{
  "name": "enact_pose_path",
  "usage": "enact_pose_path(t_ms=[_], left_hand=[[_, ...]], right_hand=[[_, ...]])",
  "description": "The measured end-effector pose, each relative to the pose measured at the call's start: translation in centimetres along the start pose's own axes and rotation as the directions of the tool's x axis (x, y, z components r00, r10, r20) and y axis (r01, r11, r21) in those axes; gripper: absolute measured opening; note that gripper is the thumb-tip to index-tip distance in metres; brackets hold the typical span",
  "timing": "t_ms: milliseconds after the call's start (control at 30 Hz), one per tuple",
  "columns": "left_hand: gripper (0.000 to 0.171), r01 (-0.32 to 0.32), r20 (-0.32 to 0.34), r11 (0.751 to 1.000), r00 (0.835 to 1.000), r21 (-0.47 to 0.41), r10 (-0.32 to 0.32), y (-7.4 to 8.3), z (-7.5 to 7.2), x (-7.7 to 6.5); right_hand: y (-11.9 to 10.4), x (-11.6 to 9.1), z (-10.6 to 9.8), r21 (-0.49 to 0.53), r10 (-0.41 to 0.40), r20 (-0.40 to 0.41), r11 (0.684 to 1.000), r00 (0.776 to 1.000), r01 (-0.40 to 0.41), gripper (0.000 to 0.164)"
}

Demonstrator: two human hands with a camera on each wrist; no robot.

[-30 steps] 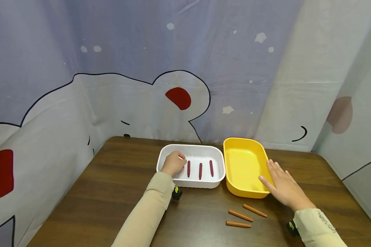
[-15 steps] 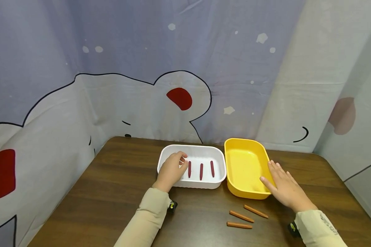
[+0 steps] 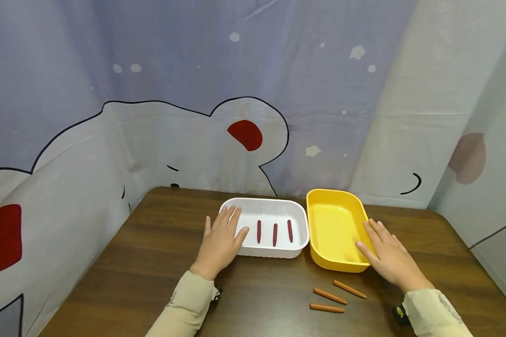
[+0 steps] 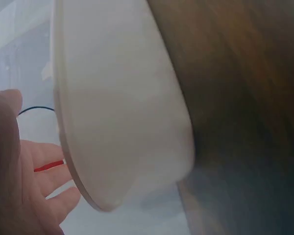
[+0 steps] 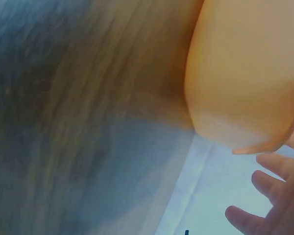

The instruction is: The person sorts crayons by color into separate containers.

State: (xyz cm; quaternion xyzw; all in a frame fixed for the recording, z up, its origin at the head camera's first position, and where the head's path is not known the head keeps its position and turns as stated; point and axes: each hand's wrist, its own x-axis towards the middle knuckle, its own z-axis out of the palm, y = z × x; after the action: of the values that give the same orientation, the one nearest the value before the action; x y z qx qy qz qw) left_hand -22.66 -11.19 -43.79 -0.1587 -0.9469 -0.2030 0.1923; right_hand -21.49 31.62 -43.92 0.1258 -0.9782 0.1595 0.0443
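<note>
My left hand (image 3: pixel 220 241) has its fingers spread over the near left corner of a white plastic tray (image 3: pixel 274 209), holding nothing. Dark red crayons (image 3: pixel 259 231) stand out on the tray's floor, three of them visible to the right of the hand, which hides the tray's left end. Beside it is a yellow plastic tray (image 3: pixel 335 229) with a bare floor. My right hand (image 3: pixel 391 260) rests with straight fingers along that tray's right rim, thumb over the near right corner. In the right wrist view, its fingers (image 5: pixel 267 186) show beside the yellow wall.
Three orange crayons (image 3: pixel 330 296) lie on the brown wooden table (image 3: pixel 173 224), in front of the yellow tray. Both trays stand side by side near the table's back edge. A patterned curtain (image 3: pixel 181 61) hangs close behind and around the table.
My left hand has drawn back from inside the white tray toward its near left corner, and its bent fingers have straightened and spread. My right hand has stayed at the yellow tray.
</note>
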Motion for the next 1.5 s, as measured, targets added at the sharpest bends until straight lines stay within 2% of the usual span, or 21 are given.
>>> enact_pose_path(t_ms=[100,200,367,467,600,700,767,833,867,900,1033,1100,1167,1267,1333,1433,1500], left_hand=[[0.066,-0.003,0.062,1.0,0.998,0.027,0.001,-0.7,-0.1,-0.5],[0.072,-0.009,0.104,0.999,0.995,0.051,0.004,-1.3,-0.1,-0.9],[0.077,-0.007,0.14,0.995,0.99,0.095,-0.006,-2.0,-0.1,-1.2],[0.079,-0.003,0.145,0.994,0.989,0.108,-0.013,-2.3,-0.1,-1.3],[0.083,0.013,0.149,0.995,0.988,0.103,-0.029,-2.6,-0.2,-1.4],[0.085,0.034,0.148,0.994,0.988,0.1,-0.048,-2.9,-0.2,-1.5],[0.086,0.043,0.15,0.995,0.987,0.091,-0.057,-3.2,-0.2,-1.6],[0.086,0.049,0.154,0.995,0.986,0.086,-0.062,-3.3,-0.1,-1.6],[0.087,0.051,0.161,0.995,0.985,0.084,-0.064,-3.4,0.0,-1.6],[0.087,0.053,0.164,0.996,0.984,0.078,-0.065,-3.4,0.0,-1.7],[0.087,0.053,0.171,0.996,0.983,0.067,-0.064,-3.6,0.1,-1.8],[0.087,0.052,0.173,0.997,0.983,0.059,-0.062,-3.7,0.1,-1.9],[0.087,0.05,0.174,0.997,0.983,0.055,-0.059,-3.7,0.1,-1.9],[0.087,0.05,0.177,0.997,0.982,0.055,-0.059,-3.7,0.0,-1.8],[0.087,0.053,0.18,0.997,0.982,0.058,-0.063,-3.7,0.0,-1.9],[0.087,0.056,0.178,0.997,0.982,0.053,-0.065,-3.6,0.0,-1.9],[0.086,0.056,0.176,0.997,0.982,0.048,-0.063,-3.5,0.0,-2.0]], right_hand=[[-0.4,-0.3,0.0,-0.024,-0.045,-0.085,0.999,0.995,0.043,0.067],[-1.1,-0.7,-0.1,-0.02,-0.086,-0.194,0.996,0.977,0.084,0.055],[-2.8,-1.8,-0.4,0.004,-0.159,-0.374,0.985,0.914,0.173,0.037],[-3.9,-2.5,-0.6,0.006,-0.206,-0.453,0.972,0.867,0.234,0.035],[-4.9,-3.3,-0.8,-0.001,-0.285,-0.491,0.945,0.824,0.326,0.043],[-5.2,-4.0,-0.7,0.003,-0.366,-0.478,0.908,0.799,0.418,0.047],[-5.3,-4.3,-0.5,0.015,-0.414,-0.463,0.881,0.784,0.474,0.043],[-5.5,-4.7,-0.3,0.025,-0.442,-0.443,0.864,0.78,0.503,0.039],[-5.7,-4.8,-0.2,0.024,-0.446,-0.436,0.863,0.782,0.505,0.035],[-5.9,-5.0,0.0,0.014,-0.435,-0.419,0.874,0.797,0.485,0.033],[-6.5,-5.6,0.6,-0.029,-0.342,-0.31,0.936,0.887,0.35,0.028],[-6.8,-5.8,0.9,-0.044,-0.278,-0.231,0.96,0.932,0.275,0.026],[-7.0,-5.7,1.1,-0.041,-0.242,-0.167,0.97,0.956,0.238,0.023],[-7.3,-5.5,1.5,-0.05,-0.187,-0.075,0.982,0.98,0.183,0.019],[-7.4,-5.3,1.9,-0.057,-0.158,-0.026,0.986,0.987,0.156,0.017],[-7.6,-5.0,2.5,-0.063,-0.125,0.031,0.99,0.992,0.127,0.015],[-7.6,-4.9,2.8,-0.065,-0.126,0.04,0.99,0.991,0.128,0.015]])
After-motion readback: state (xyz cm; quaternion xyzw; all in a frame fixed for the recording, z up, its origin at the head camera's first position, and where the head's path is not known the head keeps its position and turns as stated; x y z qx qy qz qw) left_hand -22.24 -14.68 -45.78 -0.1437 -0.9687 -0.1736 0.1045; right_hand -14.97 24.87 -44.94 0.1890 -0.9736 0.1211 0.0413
